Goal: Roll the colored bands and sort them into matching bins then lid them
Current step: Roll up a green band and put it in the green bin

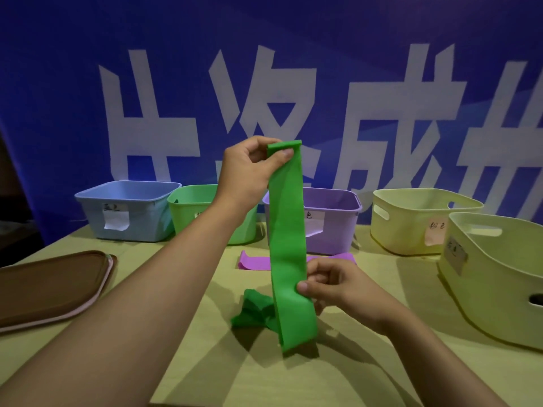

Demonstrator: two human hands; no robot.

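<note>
A long green band (pixel 288 230) hangs upright over the table's middle. My left hand (pixel 249 168) pinches its top end, raised above the bins. My right hand (pixel 329 286) pinches the band's right edge low down, close to the table. The band's lower end lies crumpled on the table (pixel 252 314). A purple band (pixel 254 261) lies flat behind it. The green bin (pixel 188 212) stands in the back row, partly hidden by my left forearm.
In the back row stand a blue bin (pixel 129 210), a purple bin (pixel 332 218) and a pale yellow bin (pixel 411 221). Another pale yellow bin (pixel 499 277) sits nearer on the right. Brown and pink lids (pixel 50 286) lie stacked at the left.
</note>
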